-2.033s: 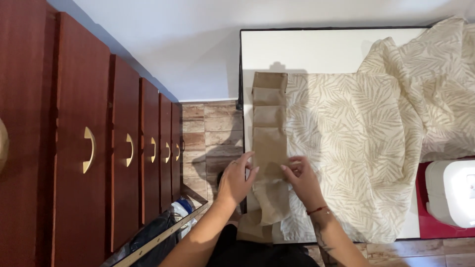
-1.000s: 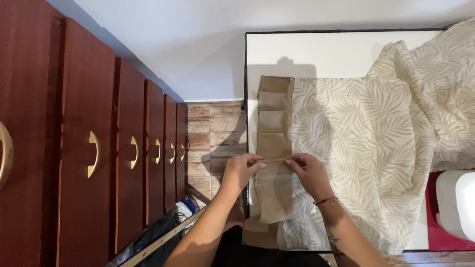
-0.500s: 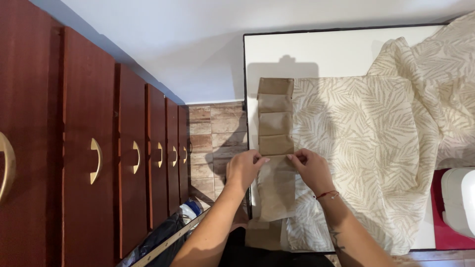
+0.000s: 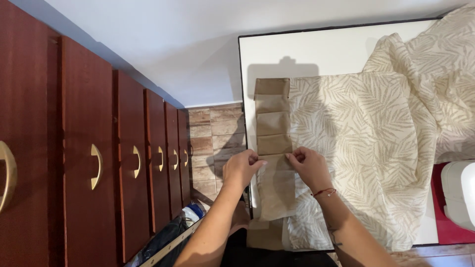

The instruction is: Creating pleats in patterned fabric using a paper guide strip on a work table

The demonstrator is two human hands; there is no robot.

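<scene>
Your left hand and right hand each pinched the tan pleated fabric strip; soft, light, floppy, best held at fold edges between grips.

Both hands moved further up tan pleated strip, pinching next fold.
</scene>
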